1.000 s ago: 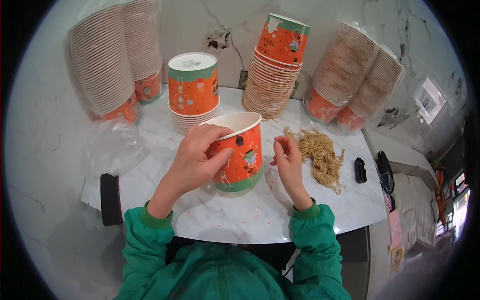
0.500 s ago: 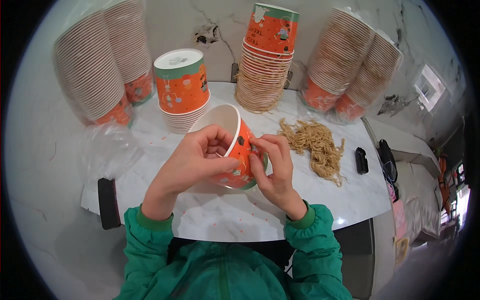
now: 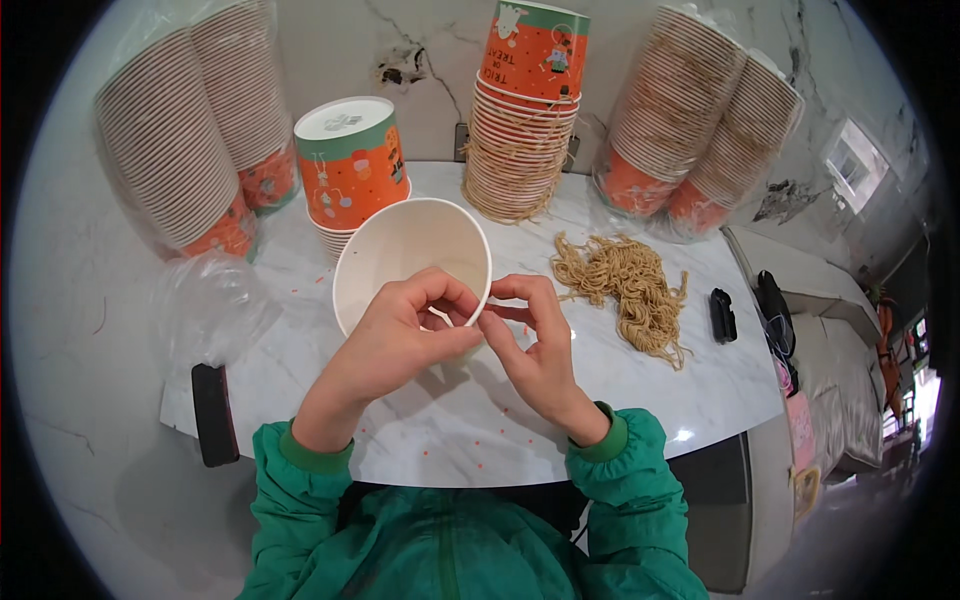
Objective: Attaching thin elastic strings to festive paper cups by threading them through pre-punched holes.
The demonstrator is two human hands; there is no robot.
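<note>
A paper bucket [image 3: 410, 235] is tilted over the table, its white inside facing up toward me. My left hand [image 3: 395, 330] grips the near right part of its rim, fingers inside and thumb outside. At the same stretch of rim, my right hand [image 3: 540, 355] pinches from the outside with thumb and fingertips. Whether a strand is between those fingertips is too small to tell. The bucket's printed outside is mostly turned away. To the right of my hands lies a pile of tan twine cords [image 3: 640, 290].
Behind the bucket stands a short stack of upturned orange-and-green buckets [image 3: 352, 175]. A taller stack [image 3: 520, 140] has twine loops around its rims. Plastic-wrapped stacks stand left [image 3: 165, 130] and right [image 3: 670, 110]. A crumpled clear bag [image 3: 215, 305] and dark objects [image 3: 213, 415] lie near the edges.
The bucket has turned so its opening faces me and its printed side has swung out of sight. My right hand has shifted from the outer wall to the rim.
</note>
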